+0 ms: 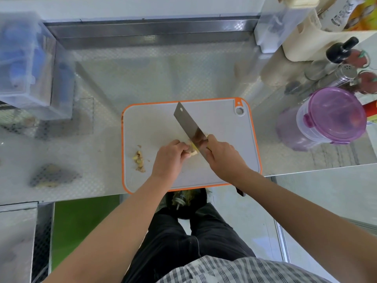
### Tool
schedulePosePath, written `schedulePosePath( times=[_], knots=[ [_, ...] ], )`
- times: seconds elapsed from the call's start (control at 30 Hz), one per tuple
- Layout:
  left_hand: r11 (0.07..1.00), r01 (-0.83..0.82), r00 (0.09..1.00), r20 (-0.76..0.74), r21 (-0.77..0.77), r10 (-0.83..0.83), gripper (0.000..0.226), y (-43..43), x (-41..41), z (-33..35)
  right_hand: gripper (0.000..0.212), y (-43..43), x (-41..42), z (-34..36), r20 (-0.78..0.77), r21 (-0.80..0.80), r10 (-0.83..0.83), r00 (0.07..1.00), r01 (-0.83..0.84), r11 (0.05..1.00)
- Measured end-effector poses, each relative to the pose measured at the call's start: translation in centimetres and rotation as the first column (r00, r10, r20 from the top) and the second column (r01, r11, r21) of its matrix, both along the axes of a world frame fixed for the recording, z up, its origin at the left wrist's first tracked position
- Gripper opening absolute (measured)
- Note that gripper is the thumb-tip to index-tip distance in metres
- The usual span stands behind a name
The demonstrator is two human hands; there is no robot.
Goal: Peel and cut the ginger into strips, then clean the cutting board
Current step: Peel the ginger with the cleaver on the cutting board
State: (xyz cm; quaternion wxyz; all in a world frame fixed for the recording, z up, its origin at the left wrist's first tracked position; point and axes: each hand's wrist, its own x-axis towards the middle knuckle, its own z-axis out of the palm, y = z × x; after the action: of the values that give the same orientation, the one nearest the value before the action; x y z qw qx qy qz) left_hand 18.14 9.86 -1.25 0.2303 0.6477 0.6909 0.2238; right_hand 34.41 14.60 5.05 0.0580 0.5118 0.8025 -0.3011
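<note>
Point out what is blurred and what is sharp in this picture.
Head view: the cutting board, cleaver, ginger, left hand and right hand are sharp; the clear box at far left looks smeared; the steel counter carries soft glare.

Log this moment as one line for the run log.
left hand: holds ginger on cutting board; right hand: grips cleaver, blade against ginger; peel scraps: left of hands

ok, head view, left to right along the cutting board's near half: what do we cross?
Peel scraps → left hand → ginger → right hand gripping the cleaver → board's bare right side.
</note>
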Motion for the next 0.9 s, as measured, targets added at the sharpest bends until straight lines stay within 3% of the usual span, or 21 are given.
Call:
schedulePosePath(
  times=[0.13, 0.3, 0.9],
  knots=[
    [1.0, -0.002, 1.0, -0.001, 0.003, 0.002, 0.015, 0.1, 0.0, 0.2, 0.013, -0.6, 0.1, 0.6, 0.126, 0.02, 0.083, 0.989, -0.086, 0.996],
    [1.0, -0.008, 1.0, 0.003, 0.0, 0.008, 0.015, 0.1, 0.0, 0.4, 0.017, -1.0, 0.2, 0.6, 0.156, 0.008, 0.089, 0.984, -0.091, 0.996],
    [1.0, 0.0, 1.0, -0.008, 0.009, 0.0, 0.01, 0.2, 0.1, -0.2, 0.015, 0.3, -2.6, -1.0, 0.132, -0.026, 0.025, 0.991, -0.022, 0.999]
  ],
)
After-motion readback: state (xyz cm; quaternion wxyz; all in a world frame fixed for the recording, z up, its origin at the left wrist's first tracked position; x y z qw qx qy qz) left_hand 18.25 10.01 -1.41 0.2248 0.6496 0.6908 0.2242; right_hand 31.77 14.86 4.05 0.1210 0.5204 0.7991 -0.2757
